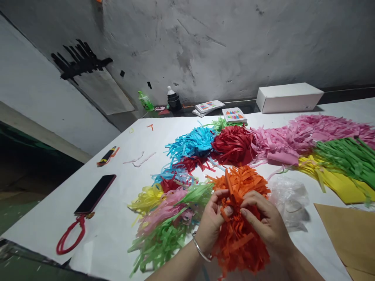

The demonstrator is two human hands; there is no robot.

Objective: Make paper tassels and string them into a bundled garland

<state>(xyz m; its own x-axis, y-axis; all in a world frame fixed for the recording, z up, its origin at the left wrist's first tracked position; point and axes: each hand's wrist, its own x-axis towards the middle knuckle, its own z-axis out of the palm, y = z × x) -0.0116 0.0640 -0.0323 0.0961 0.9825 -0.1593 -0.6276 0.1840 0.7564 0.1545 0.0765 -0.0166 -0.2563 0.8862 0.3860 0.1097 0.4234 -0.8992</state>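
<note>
An orange tissue-paper tassel (243,246) is between my hands, its fringe fanning out above and below them. My left hand (215,214), with a silver bangle at the wrist, grips it at the bunched middle with thumb and fingers. From the right, my right hand (263,216) pinches the same middle part; its fingertips are close to the left thumb. A narrow orange strip stands up between the hands. Left of them lies a pile of finished-looking tassels in green (164,238), pink (164,212) and yellow (148,199).
Behind lie blue (193,142), red (233,144) and pink (293,134) fringed paper, with green (348,156) and yellow (345,183) at right. Also on the table: a phone (95,195), utility knife (107,155), clear plastic bag (290,201), brown paper (348,230) and white box (288,97).
</note>
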